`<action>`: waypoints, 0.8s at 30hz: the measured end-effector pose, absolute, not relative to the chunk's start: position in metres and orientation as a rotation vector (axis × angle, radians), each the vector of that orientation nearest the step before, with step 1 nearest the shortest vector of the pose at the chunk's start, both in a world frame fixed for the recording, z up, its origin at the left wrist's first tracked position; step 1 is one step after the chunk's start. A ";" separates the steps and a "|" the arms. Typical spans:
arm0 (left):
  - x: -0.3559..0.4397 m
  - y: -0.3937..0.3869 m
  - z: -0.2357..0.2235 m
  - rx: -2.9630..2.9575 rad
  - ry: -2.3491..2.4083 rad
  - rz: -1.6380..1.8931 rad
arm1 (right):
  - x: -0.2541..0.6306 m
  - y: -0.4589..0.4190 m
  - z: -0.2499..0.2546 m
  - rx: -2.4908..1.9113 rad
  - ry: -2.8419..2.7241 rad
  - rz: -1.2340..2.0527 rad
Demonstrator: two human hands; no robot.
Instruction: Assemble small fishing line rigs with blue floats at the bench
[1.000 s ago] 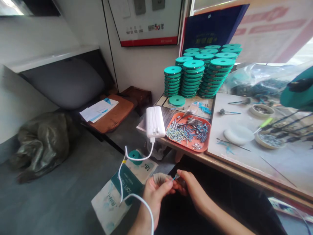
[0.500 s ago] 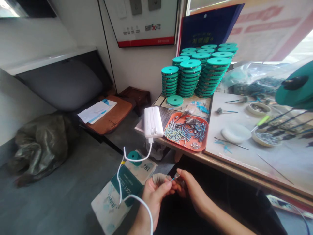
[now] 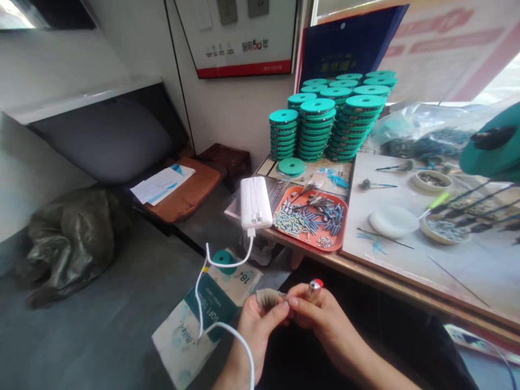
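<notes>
My left hand is closed in a pinch, thumb against index finger. A beige, cloth-like wrap shows around its index finger. The small thing between those fingertips is too hidden to make out. My right hand meets it, its thumb and index finger touching the left fingertips. In the right hand's curled fingers is a lighter, its metal top and red end sticking up. Both hands are over my dark-clothed lap, below the table edge.
An orange tray of small metal parts stands by the table edge. A white power bank trails a white cable past my left wrist. Green spools are stacked behind. A tissue pack lies at lower left.
The right hand has turned, and the lighter now stands with its red end up. A thin blue bit seen between the hands is no longer visible. Right fingertips now touch the left ones.
</notes>
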State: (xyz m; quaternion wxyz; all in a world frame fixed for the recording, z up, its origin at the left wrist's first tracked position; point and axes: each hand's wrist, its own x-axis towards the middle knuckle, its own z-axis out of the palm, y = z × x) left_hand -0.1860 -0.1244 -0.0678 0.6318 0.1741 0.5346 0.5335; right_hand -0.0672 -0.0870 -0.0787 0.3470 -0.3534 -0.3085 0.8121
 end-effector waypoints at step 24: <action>-0.179 -0.121 -0.047 0.841 1.468 1.335 | -0.062 -0.086 -0.062 -0.981 -0.866 1.926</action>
